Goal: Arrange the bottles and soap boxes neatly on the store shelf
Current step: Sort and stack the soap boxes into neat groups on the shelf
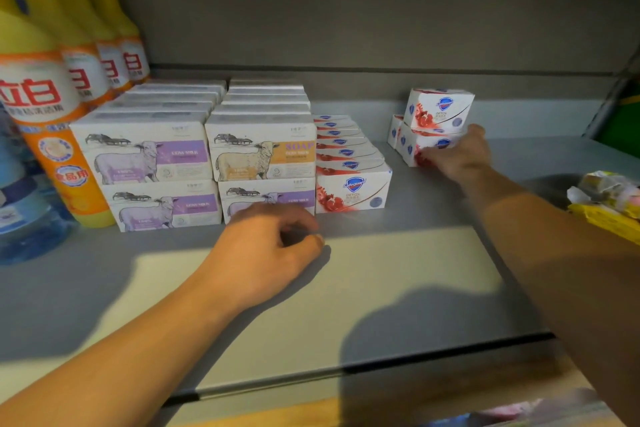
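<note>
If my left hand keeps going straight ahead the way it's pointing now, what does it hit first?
Most likely the lower white cardboard soap box with the purple sheep label, directly beyond the left hand. The curled fingers already sit very near its front face, though depth is hard to judge from this view.

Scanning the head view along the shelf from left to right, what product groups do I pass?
Yellow detergent bottles → purple sheep soap boxes → tan sheep soap box stack → row of Safeguard boxes → loose Safeguard stack at the right hand → yellow packets.
</note>
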